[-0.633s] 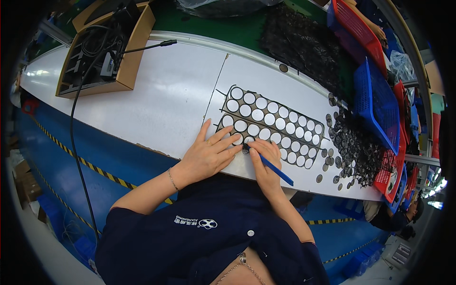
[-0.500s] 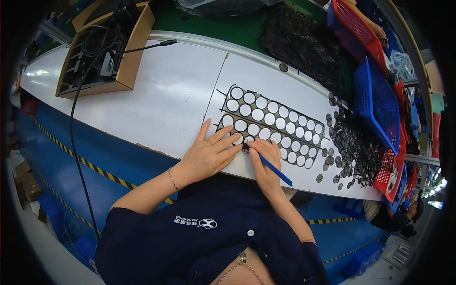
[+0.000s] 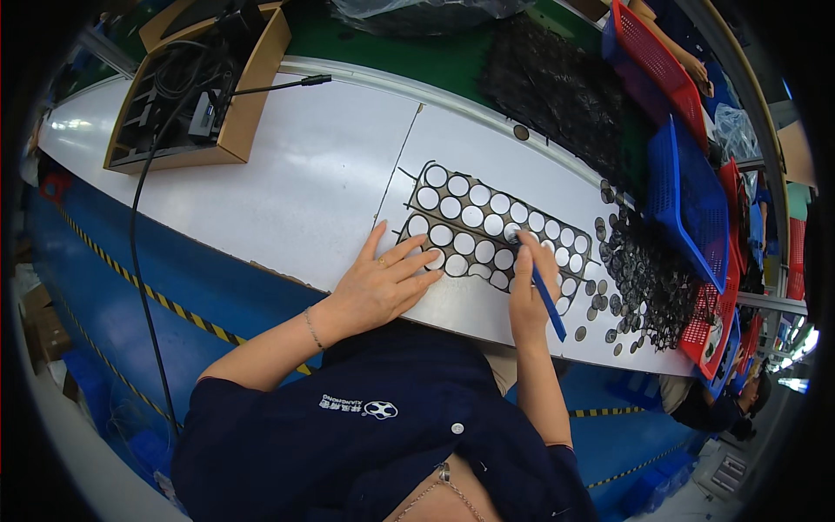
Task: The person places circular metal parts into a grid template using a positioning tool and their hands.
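A flat dark panel (image 3: 481, 196) with rows of round white openings or discs, several ringed in black, lies slantwise on the white table. My left hand (image 3: 380, 281) rests with fingers spread over its near left corner. My right hand (image 3: 532, 289) grips a slim blue-handled tool (image 3: 551, 306) over the panel's middle. The handle slants down toward me. The tool's tip is at or near one of the circles, mostly hidden by my fingers; I cannot tell what kind of tool it is.
To the right, a heap of thin black pieces (image 3: 648, 270) and loose round discs (image 3: 600, 302) spreads over the table. Beyond stand a blue basket (image 3: 687, 204) and red baskets (image 3: 665, 70). A cardboard box (image 3: 248, 122) with cables sits far left. A person's arm (image 3: 674, 43) shows at upper right.
My right hand has moved right and away from me across the panel with the blue-handled tool, from the near edge to the middle. My left hand stays in place.
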### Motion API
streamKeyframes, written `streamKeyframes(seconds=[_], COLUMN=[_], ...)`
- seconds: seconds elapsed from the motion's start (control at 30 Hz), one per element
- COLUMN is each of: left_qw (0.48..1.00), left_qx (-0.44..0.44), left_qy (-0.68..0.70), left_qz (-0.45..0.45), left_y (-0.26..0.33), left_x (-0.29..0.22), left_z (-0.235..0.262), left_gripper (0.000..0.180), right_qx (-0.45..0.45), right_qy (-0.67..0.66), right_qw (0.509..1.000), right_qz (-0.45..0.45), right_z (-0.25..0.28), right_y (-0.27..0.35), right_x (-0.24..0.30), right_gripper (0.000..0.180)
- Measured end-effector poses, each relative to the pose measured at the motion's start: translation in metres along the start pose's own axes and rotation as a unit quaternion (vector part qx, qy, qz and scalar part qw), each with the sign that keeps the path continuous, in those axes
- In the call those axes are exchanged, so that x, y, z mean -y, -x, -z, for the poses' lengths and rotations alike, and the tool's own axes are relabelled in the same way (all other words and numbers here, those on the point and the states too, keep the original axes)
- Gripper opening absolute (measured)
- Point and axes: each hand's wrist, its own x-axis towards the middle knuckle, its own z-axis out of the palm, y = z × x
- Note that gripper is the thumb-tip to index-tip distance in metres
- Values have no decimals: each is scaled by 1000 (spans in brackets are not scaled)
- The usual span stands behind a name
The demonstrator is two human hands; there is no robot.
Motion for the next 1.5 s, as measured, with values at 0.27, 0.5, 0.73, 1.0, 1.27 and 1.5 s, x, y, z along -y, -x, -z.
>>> streamKeyframes(seconds=[0.27,0.5,0.73,1.0,1.27,1.5], left_qw=[1000,999,999,999,999,999], left_qx=[-18,-35,-37,-39,-47,-44], left_qy=[-10,-9,-5,-2,-7,5], left_qz=[3,-1,2,5,8,12], left_y=[14,13,14,14,12,13], left_x=[10,9,10,10,11,11], left_z=[8,8,8,7,4,6], left_gripper=[33,29,28,27,29,27], right_qx=[169,195,197,191,112,-47], right_qy=[-145,-131,-125,-110,87,55], right_qw=[974,972,972,975,966,994], right_qz=[-35,-32,-31,-8,215,77], right_z=[-28,-32,-34,-35,-43,-28], right_y=[23,23,25,26,29,-11], right_x=[34,39,38,38,41,0], right_gripper=[21,21,22,21,31,24])
